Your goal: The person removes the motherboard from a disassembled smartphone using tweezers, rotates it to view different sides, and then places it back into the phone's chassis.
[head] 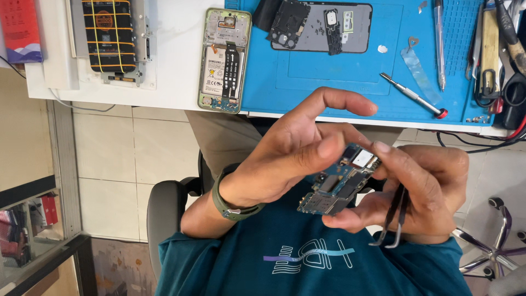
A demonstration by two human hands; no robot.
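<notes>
Below the table edge, over the person's lap, both hands meet around a small blue-green circuit board (338, 183). From the head camera the picture is turned upside down, so the person's teal shirt lies at the bottom and the table (175, 60) at the top. One hand (290, 151), with a green wristband, comes in from the left of the picture, its thumb and fingers pinching the board's upper end. Which hand is the person's left I cannot tell for sure. The other hand (424, 189) grips the board's lower edge with its thumb and fingertips and also keeps a pair of dark tweezers (394, 216) tucked against its palm. On the table, a blue work mat (329, 82) carries a screwdriver (413, 95) and a grey back cover (323, 27). Just beside the mat lies an opened phone (224, 60), its battery showing.
</notes>
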